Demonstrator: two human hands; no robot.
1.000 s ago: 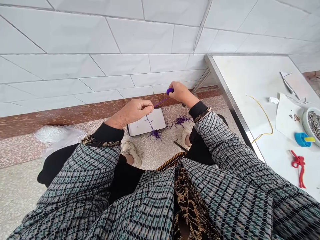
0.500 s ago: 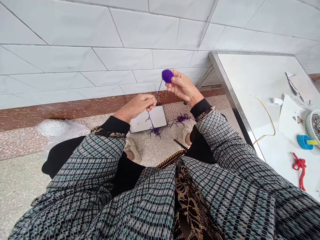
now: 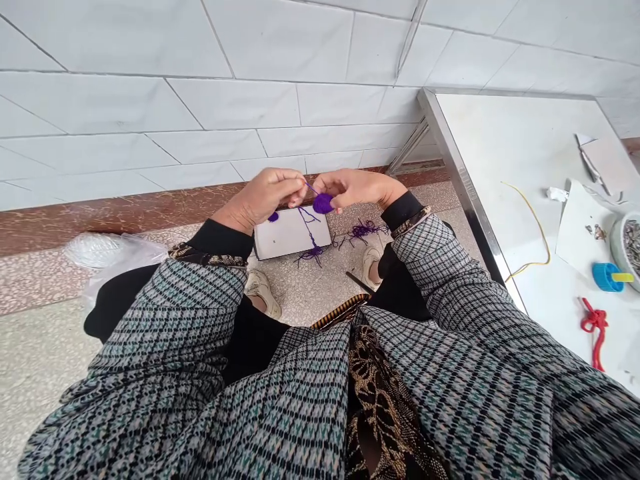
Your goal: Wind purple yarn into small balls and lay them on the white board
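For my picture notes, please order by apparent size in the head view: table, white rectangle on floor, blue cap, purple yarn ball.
1. Table
2. White rectangle
3. Blue cap, purple yarn ball: unsure; right hand partly covers ball

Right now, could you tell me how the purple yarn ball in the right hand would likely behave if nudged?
The purple ball looks rounded, so it would probably roll. Being wound yarn, it is likely light and slightly squashy. The strand leading to the left hand might unwind.

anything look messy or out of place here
Yes, mildly. A purple yarn tangle lies on the floor near the right shoe, snarled unlike the wound ball in the right hand. Small dark bits lie scattered on the table's white sheet.
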